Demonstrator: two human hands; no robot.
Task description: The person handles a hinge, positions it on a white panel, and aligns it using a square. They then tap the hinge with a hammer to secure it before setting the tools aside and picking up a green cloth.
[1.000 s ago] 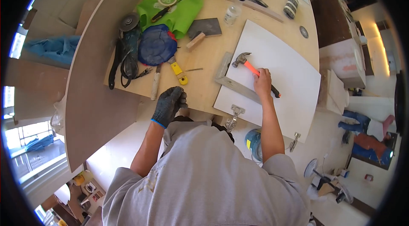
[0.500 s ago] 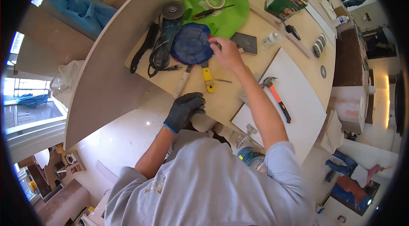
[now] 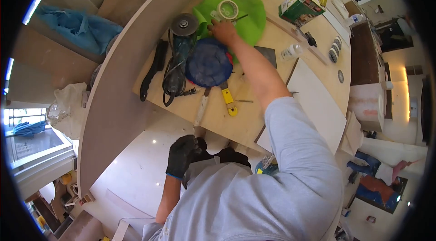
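Observation:
My bare right hand [image 3: 221,31] reaches over the green cloth [image 3: 252,12], its fingers closed round the handle of a screwdriver [image 3: 241,17] whose shaft sticks out to the right. A roll of tape [image 3: 227,9] lies just above that hand. Below it is a round, dark blue bundle [image 3: 209,63] with red at its edge. My left hand [image 3: 181,155], in a dark glove, is curled in front of my body below the board's edge; what it holds, if anything, is hidden. Near it lie a yellow-handled tool [image 3: 229,101] and a whitish-handled tool [image 3: 201,110].
An angle grinder [image 3: 182,27] with its cord and a black-handled brush [image 3: 155,69] lie at the left of the wooden board [image 3: 181,110]. A green box [image 3: 300,8], a clear bottle [image 3: 291,51] and a white panel [image 3: 315,102] are on the right. Other people are at far right.
My right hand has moved from the bundle's right edge up and left onto the screwdriver. My gloved left hand has dropped lower. My right arm now covers the hammer.

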